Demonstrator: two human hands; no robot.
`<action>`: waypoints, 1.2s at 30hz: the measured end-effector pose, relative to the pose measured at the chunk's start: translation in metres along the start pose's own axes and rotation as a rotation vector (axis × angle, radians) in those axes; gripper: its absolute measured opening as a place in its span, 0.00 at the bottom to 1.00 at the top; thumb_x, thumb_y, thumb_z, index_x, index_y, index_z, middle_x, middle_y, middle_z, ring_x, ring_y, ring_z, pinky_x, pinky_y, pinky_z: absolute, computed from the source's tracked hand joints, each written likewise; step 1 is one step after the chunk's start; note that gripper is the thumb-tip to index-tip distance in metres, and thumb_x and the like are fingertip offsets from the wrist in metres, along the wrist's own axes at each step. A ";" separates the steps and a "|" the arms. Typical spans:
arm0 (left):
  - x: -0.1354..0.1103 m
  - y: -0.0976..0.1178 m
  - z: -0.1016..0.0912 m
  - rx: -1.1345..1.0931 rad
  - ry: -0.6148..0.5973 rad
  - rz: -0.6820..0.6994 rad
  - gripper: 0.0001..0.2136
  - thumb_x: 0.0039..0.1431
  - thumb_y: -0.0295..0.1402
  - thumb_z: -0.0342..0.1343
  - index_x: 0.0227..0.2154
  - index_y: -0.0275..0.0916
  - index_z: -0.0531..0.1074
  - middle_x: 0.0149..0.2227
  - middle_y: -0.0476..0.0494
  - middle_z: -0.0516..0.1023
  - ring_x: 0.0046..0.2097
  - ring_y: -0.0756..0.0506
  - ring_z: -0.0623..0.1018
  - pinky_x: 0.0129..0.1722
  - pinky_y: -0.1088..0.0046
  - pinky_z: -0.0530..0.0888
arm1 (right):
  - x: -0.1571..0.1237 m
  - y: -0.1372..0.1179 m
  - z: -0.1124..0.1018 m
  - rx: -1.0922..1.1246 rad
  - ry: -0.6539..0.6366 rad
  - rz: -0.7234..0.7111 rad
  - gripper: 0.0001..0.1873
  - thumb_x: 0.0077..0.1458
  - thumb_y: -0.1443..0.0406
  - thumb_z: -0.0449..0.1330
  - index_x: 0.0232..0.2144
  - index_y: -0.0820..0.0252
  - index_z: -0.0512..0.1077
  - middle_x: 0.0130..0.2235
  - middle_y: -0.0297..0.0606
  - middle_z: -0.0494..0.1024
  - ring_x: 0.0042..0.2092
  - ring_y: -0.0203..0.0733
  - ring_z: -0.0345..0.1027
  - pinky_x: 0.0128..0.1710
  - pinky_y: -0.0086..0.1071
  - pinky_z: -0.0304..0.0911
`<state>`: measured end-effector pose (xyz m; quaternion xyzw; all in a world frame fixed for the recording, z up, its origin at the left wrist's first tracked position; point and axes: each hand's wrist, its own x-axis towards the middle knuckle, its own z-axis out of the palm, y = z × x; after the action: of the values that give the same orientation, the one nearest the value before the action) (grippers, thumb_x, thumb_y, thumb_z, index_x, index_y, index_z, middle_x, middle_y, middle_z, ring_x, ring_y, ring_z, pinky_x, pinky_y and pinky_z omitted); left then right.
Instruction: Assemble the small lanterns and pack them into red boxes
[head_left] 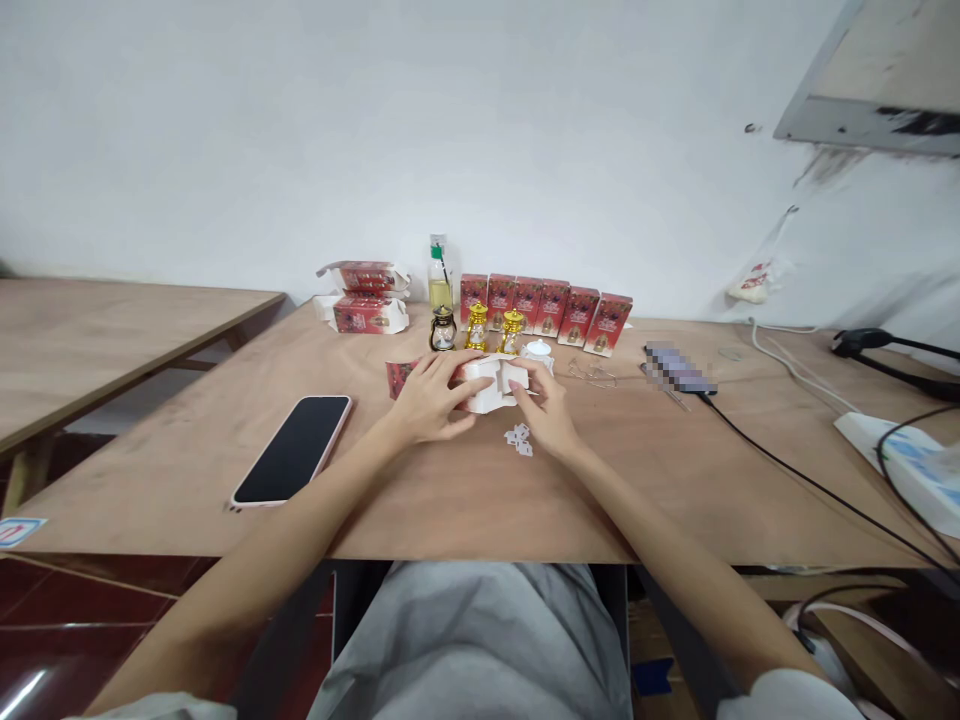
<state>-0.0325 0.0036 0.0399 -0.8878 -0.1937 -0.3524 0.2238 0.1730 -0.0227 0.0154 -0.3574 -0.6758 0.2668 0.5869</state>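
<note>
A small red-and-white cardboard box (487, 385) with its white flaps showing lies on the wooden table (450, 490) and both hands grip it. My left hand (429, 400) wraps its left end, fingers curled over the top. My right hand (546, 405) pinches its right end. Small white paper bits (519, 438) lie just in front of the box. Behind it stand a dark toy lantern (442, 329), two gold lanterns (495, 329) and a small white piece (537, 350).
A row of several upright red boxes (546, 310) lines the wall, with a bottle of yellow liquid (439, 275) and flattened boxes (364, 298) to their left. A phone (294, 449) lies face up at the left. Black cables (810, 485) and a white object (900, 465) lie at the right.
</note>
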 end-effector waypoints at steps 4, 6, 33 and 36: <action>-0.001 0.009 0.010 0.021 0.093 -0.093 0.20 0.52 0.44 0.57 0.46 0.40 0.65 0.51 0.32 0.69 0.50 0.37 0.72 0.45 0.59 0.69 | -0.003 0.000 0.004 0.045 0.016 -0.021 0.10 0.56 0.61 0.57 0.42 0.53 0.68 0.38 0.36 0.74 0.38 0.39 0.70 0.37 0.34 0.66; -0.001 0.012 0.012 0.013 0.136 -0.117 0.22 0.52 0.45 0.58 0.47 0.41 0.63 0.51 0.33 0.70 0.50 0.38 0.72 0.45 0.61 0.69 | -0.003 -0.002 0.005 0.107 0.036 -0.001 0.10 0.54 0.60 0.59 0.40 0.53 0.68 0.37 0.35 0.74 0.37 0.39 0.69 0.36 0.34 0.67; 0.003 0.016 0.004 -0.014 0.239 0.015 0.22 0.50 0.38 0.57 0.49 0.39 0.64 0.40 0.38 0.77 0.40 0.41 0.77 0.37 0.66 0.69 | -0.001 -0.012 0.006 0.425 -0.225 0.091 0.15 0.46 0.57 0.67 0.31 0.54 0.66 0.48 0.38 0.71 0.52 0.43 0.66 0.49 0.39 0.66; 0.003 0.015 0.004 -0.037 0.216 0.004 0.22 0.50 0.39 0.58 0.49 0.40 0.63 0.42 0.38 0.78 0.42 0.41 0.77 0.38 0.65 0.69 | 0.000 -0.011 0.008 0.393 -0.182 0.121 0.17 0.45 0.56 0.67 0.32 0.54 0.64 0.47 0.38 0.72 0.49 0.42 0.68 0.46 0.38 0.68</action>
<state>-0.0209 -0.0063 0.0352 -0.8491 -0.1602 -0.4490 0.2275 0.1637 -0.0291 0.0223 -0.2506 -0.6381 0.4594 0.5648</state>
